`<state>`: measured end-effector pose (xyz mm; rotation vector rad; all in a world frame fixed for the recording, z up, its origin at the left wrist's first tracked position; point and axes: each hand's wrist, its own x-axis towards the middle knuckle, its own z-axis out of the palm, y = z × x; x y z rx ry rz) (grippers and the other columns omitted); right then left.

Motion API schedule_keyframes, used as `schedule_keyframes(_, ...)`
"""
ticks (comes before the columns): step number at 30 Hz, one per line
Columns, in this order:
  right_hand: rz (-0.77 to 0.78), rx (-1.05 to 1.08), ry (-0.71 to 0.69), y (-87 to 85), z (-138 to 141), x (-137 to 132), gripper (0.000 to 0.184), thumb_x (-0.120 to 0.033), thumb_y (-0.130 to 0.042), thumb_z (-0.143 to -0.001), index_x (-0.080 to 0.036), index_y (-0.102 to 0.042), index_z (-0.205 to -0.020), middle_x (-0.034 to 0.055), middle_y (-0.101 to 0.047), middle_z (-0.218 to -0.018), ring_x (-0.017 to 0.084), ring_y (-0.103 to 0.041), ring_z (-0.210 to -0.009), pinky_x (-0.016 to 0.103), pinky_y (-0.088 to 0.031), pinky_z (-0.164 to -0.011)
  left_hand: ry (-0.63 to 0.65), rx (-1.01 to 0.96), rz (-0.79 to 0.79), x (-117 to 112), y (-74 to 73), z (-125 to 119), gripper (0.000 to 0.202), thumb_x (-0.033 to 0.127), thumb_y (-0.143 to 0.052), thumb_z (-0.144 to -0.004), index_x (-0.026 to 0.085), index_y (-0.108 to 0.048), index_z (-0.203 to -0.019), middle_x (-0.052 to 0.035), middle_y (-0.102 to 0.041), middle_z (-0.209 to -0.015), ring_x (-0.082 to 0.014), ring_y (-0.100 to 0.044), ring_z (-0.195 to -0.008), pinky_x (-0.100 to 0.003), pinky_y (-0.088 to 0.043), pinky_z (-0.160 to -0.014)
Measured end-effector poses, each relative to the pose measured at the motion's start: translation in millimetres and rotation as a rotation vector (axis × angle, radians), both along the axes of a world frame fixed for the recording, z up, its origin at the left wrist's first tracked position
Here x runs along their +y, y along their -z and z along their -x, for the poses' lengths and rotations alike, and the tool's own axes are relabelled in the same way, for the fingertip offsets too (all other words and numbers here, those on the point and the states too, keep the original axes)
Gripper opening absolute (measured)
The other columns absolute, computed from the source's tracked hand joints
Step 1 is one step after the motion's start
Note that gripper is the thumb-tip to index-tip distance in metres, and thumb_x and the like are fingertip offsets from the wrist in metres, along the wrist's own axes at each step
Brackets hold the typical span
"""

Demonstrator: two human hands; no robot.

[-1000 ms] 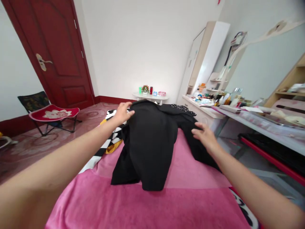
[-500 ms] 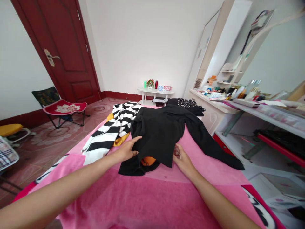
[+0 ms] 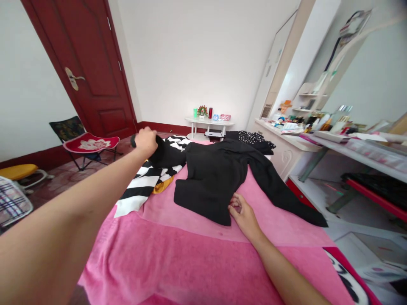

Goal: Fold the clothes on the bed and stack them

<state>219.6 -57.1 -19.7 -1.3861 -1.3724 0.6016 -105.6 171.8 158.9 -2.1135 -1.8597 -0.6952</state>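
Observation:
A black long-sleeved top [image 3: 213,178] lies spread on the pink blanket [image 3: 178,254]. My left hand [image 3: 146,142] is closed on one of its sleeves, held up at the left over the striped garment. The other sleeve stretches out to the right across the blanket. My right hand [image 3: 241,212] rests at the top's lower right edge, fingers curled against the cloth; the fingertips are partly hidden. A black-and-white striped garment [image 3: 135,192] lies under the raised sleeve, with a mustard-yellow cloth [image 3: 163,185] showing beneath it.
Behind the top lies a black garment with white dots [image 3: 254,140]. A small white table [image 3: 208,122] stands against the far wall. At right is a dressing table [image 3: 295,142] crowded with bottles. A folding chair [image 3: 90,142] stands by the red door [image 3: 85,63].
My left hand has moved up and left, drawing the black sleeve out over the striped garment. The orange patch at the hem is now covered. My right hand has stayed at the right edge.

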Motion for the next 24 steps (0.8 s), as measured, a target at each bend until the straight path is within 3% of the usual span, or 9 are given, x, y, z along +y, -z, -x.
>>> schedule_keyframes(3,-0.017,0.051,-0.010,-1.4,1,0,0.040,-0.018,-0.050,-0.072,-0.021,-0.047,-0.112,0.0023,-0.057,-0.087,0.014,-0.056,-0.071,0.028,-0.050,-0.066,0.112,0.073,0.083,-15,52.4,-15,0.047,0.011,-0.061,-0.069,0.015,-0.059,-0.116,-0.0216,-0.037,-0.138,-0.0419,-0.033,-0.127,-0.056,-0.035,-0.095)
schedule_keyframes(6,-0.020,0.078,0.005,-0.6,1,-1,0.043,-0.015,-0.048,-0.067,-0.022,-0.048,-0.109,0.0017,-0.057,-0.084,0.013,-0.056,-0.068,0.027,-0.050,-0.062,0.452,0.218,0.089,-41,82.0,-29,0.064,0.008,-0.061,-0.070,0.024,-0.048,-0.131,-0.0121,-0.014,-0.153,-0.0371,-0.012,-0.138,-0.055,-0.026,-0.105)
schedule_keyframes(10,-0.011,0.103,0.064,0.7,-2,5,0.039,-0.015,-0.049,-0.064,-0.021,-0.051,-0.103,0.0024,-0.061,-0.086,0.014,-0.058,-0.068,0.028,-0.051,-0.064,0.942,0.302,0.211,-85,80.3,-38,0.083,0.005,-0.062,-0.065,0.036,-0.037,-0.138,-0.0026,-0.007,-0.155,-0.0329,-0.005,-0.140,-0.053,-0.026,-0.107)
schedule_keyframes(12,0.058,0.149,0.112,-1.0,-5,12,0.034,-0.015,-0.053,-0.062,-0.020,-0.053,-0.096,0.0030,-0.063,-0.085,0.015,-0.060,-0.070,0.029,-0.051,-0.066,1.113,0.212,0.270,-104,73.2,-41,0.075,0.004,-0.057,-0.070,0.036,-0.041,-0.136,-0.0018,-0.020,-0.153,-0.0300,-0.015,-0.140,-0.050,-0.025,-0.109)
schedule_keyframes(14,0.166,0.214,0.143,-5.5,-7,22,0.027,-0.016,-0.059,-0.060,-0.019,-0.053,-0.086,0.0031,-0.064,-0.080,0.018,-0.061,-0.071,0.030,-0.052,-0.066,1.218,0.024,0.382,-116,67.6,-45,0.055,0.008,-0.052,-0.077,0.032,-0.053,-0.127,-0.0029,-0.044,-0.140,-0.0258,-0.037,-0.131,-0.043,-0.030,-0.108)
schedule_keyframes(15,0.213,0.248,0.149,-8.9,-6,26,0.024,-0.017,-0.062,-0.059,-0.019,-0.053,-0.082,0.0031,-0.064,-0.077,0.019,-0.062,-0.071,0.031,-0.052,-0.065,1.219,-0.120,0.446,-119,65.5,-48,0.043,0.012,-0.051,-0.081,0.028,-0.060,-0.120,-0.0040,-0.055,-0.129,-0.0245,-0.048,-0.123,-0.040,-0.036,-0.105)
schedule_keyframes(17,0.268,0.287,0.154,-17.6,-1,34,0.024,-0.022,-0.066,-0.062,-0.018,-0.052,-0.082,0.0037,-0.065,-0.075,0.020,-0.063,-0.069,0.032,-0.053,-0.062,1.100,-0.528,0.516,-118,61.9,-55,0.026,0.023,-0.053,-0.084,0.020,-0.067,-0.105,-0.0065,-0.068,-0.107,-0.0239,-0.061,-0.103,-0.038,-0.047,-0.094)
schedule_keyframes(21,0.324,0.562,0.122,-38.1,22,42,0.038,-0.048,-0.060,-0.077,-0.018,-0.050,-0.098,0.0094,-0.066,-0.094,0.021,-0.066,-0.082,0.035,-0.055,-0.071,0.703,-1.424,0.592,-102,53.8,-69,0.027,0.034,-0.049,-0.088,0.011,-0.062,-0.098,-0.0119,-0.070,-0.085,-0.0239,-0.068,-0.077,-0.040,-0.056,-0.071)
schedule_keyframes(24,0.312,0.910,0.093,-48.1,44,50,0.052,-0.063,-0.043,-0.083,-0.020,-0.052,-0.111,0.0124,-0.065,-0.108,0.023,-0.064,-0.097,0.039,-0.053,-0.081,0.527,-1.753,0.742,-91,50.6,-73,0.025,0.027,-0.041,-0.092,0.008,-0.058,-0.095,-0.0139,-0.069,-0.077,-0.0211,-0.068,-0.067,-0.036,-0.057,-0.064)
